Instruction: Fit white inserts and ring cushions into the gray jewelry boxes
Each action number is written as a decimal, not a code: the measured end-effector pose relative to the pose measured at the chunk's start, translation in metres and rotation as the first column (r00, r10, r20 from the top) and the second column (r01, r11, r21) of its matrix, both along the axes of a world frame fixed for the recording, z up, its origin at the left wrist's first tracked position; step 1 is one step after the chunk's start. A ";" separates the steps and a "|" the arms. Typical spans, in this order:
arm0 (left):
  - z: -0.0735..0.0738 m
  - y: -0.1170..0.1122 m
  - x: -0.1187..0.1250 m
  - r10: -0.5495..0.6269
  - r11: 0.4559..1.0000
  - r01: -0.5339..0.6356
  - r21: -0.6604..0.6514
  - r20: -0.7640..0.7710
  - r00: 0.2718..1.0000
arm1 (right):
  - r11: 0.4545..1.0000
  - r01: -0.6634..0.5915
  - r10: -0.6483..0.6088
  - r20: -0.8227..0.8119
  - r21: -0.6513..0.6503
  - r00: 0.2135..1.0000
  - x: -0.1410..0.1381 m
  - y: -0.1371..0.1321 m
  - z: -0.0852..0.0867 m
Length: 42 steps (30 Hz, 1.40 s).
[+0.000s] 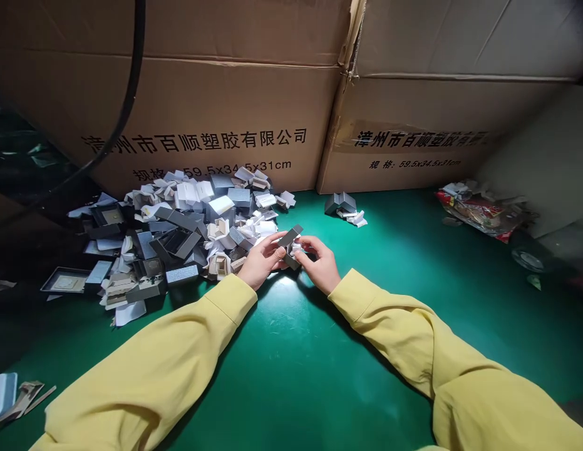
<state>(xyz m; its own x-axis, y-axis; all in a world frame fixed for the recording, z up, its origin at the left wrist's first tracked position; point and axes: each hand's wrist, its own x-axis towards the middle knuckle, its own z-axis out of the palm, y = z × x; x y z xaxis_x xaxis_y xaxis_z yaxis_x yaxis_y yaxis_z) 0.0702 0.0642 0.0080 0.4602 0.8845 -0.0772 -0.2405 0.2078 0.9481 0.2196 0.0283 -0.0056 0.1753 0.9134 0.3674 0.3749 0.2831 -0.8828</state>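
Observation:
Both my hands meet over the green table (295, 351), in yellow sleeves. My left hand (260, 260) and my right hand (319, 263) are both closed on a small grey box (290, 238) with its lid tilted open and something white inside it. Just to the left lies a big pile of small grey boxes and white inserts (178, 232), touching my left hand's side.
Two large cardboard cartons (216, 106) (436, 113) with printed text stand along the back. A few grey boxes (342, 205) lie near them. Crumpled wrappers (479, 213) sit far right. A black cable (126, 106) hangs at left. Paper scraps (14, 398) lie at lower left.

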 end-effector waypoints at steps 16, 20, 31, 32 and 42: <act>-0.001 0.000 -0.001 -0.050 0.999 0.050 0.015 -0.028 0.998 | 0.987 -0.163 0.136 0.495 0.011 0.858 0.008 0.000 0.017; 0.000 0.000 -0.001 -0.060 0.998 0.060 -0.003 -0.008 0.998 | 0.991 -0.126 0.079 0.611 0.034 0.788 0.008 -0.004 0.018; 0.000 0.000 -0.001 -0.067 0.997 0.068 0.019 -0.044 0.997 | 0.987 -0.080 0.003 0.482 0.140 0.876 0.003 -0.004 0.011; 0.000 -0.001 -0.001 -0.060 0.998 0.061 0.029 -0.049 0.997 | 0.988 -0.064 -0.002 0.424 0.140 0.906 0.001 -0.003 0.011; 0.002 -0.004 0.000 -0.025 0.998 0.026 0.048 -0.033 0.999 | 0.975 -0.090 0.024 0.307 0.201 0.951 0.000 -0.003 0.010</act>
<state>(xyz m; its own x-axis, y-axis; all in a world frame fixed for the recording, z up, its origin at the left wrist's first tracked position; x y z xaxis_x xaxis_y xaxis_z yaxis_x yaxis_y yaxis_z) 0.0699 0.0602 0.0100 0.4804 0.8756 -0.0496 -0.2047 0.1670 0.9645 0.2193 0.0251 0.0042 -0.0240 0.8146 0.5796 0.5915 0.4790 -0.6486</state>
